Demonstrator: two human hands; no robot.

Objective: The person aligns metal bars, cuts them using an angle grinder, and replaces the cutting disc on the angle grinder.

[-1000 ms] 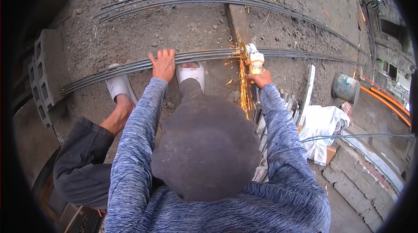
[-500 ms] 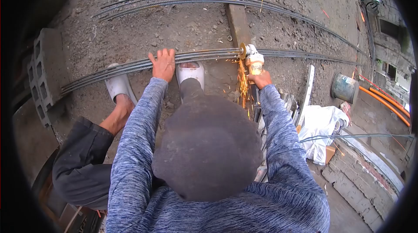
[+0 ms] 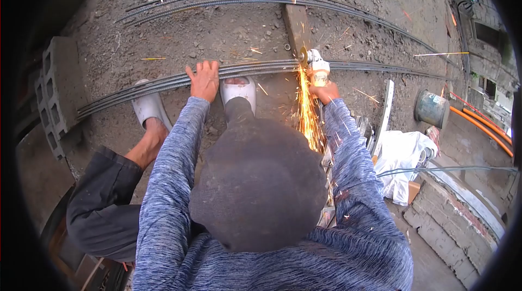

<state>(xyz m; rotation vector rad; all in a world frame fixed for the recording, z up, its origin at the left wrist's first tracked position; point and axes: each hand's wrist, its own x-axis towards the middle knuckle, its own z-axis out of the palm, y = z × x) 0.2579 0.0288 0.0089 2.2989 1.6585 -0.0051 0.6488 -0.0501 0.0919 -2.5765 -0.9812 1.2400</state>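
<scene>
Steel bars (image 3: 261,67), unmoved, lie at a wooden beam's (image 3: 293,19) end; a dark cap (image 3: 258,182) hides some ground (image 3: 239,32). The left hand (image 3: 205,80) overlies them (gripping, I cannot tell); the right hand (image 3: 326,92) clutches a grinder (image 3: 319,66), sparks (image 3: 306,111) denser than half a second ago.

No legible text, labels, numbers or signs
</scene>
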